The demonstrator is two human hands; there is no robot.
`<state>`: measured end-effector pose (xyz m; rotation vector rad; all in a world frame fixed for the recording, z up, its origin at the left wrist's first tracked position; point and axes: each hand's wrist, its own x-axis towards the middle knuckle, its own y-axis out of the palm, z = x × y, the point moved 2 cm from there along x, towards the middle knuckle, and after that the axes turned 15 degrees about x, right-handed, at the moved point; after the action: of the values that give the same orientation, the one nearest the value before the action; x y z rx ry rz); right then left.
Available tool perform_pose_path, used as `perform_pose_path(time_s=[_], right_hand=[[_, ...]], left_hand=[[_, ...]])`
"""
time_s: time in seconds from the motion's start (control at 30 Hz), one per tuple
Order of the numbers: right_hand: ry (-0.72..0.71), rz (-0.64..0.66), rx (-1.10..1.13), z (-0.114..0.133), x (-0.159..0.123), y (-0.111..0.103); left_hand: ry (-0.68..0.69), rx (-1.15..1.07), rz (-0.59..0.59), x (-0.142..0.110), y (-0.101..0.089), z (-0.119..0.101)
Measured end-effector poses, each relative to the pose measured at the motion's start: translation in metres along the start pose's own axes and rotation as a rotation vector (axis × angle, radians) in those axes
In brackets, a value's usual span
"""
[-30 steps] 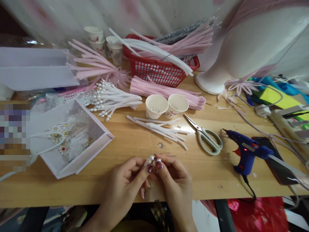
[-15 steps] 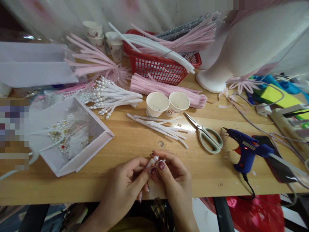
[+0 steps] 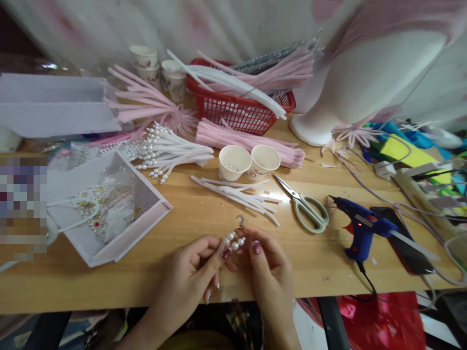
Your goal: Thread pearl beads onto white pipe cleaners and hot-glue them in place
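My left hand (image 3: 199, 265) is closed, thumb and fingers pinching a short strand of white pearl beads (image 3: 235, 246) near the table's front edge. Several round beads show above the thumb; the strand's lower end is hidden in the fingers. My right hand (image 3: 272, 262) is curled at the other side of the strand, index fingertip behind the beads and thumb a little apart from them. What lies between its thumb and finger is partly hidden. Beyond the hands are loose white pipe cleaners (image 3: 237, 194), scissors (image 3: 310, 211) and two paper cups (image 3: 235, 163), the left one with beads inside.
A white box (image 3: 134, 233) of beads stands left, beside pearl-tipped white pipe cleaners (image 3: 182, 148). Pink pipe cleaners (image 3: 248, 141) lie before a red basket (image 3: 237, 109). A blue glue gun (image 3: 359, 226), its red light lit, lies right with a cable. A white mannequin form (image 3: 365, 82) stands behind.
My right thumb has moved right, away from the left thumb, and more of the pearl beads shows between the hands. The camera view has shifted slightly.
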<state>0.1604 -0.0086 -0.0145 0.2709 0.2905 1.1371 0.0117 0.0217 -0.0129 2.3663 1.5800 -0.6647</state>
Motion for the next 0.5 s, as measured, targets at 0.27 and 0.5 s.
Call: perform_pose_path(time_s=[0.27,0.5], right_hand=[[-0.871,-0.849,-0.472,0.071,0.019,-0.12],[-0.4,-0.611,-0.87,0.089,0.07,-0.166]], left_hand=[[0.049,0.024,-0.068,0.003,-0.003,0.007],[0.439,0.344,-0.237,-0.006,-0.024,0.016]])
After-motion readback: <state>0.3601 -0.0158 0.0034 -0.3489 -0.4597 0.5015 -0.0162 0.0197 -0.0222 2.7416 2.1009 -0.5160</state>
